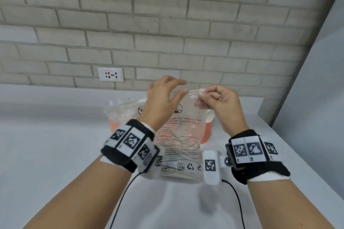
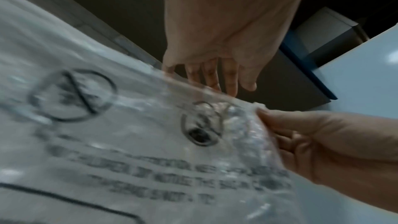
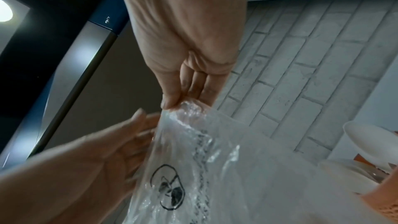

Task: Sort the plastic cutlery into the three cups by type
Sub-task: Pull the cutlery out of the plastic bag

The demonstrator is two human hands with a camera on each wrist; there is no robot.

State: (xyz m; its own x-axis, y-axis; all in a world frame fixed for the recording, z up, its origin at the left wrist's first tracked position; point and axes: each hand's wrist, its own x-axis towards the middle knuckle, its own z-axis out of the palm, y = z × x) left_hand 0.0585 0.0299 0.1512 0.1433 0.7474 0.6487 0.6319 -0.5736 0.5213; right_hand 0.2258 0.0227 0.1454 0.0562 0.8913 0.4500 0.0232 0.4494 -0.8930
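The clear plastic bag (image 1: 183, 132) hangs upright, long axis vertical, mouth upward. The right hand (image 1: 218, 101) pinches its top corner. The left hand (image 1: 163, 95), fingers loosely spread, touches the top edge.

Both forearms are raised side by side. The left hand (image 1: 163, 96) is held with fingers loosely extended, while the right hand (image 1: 217, 98) is curled, thumb pressed against fingertips in a pinch.
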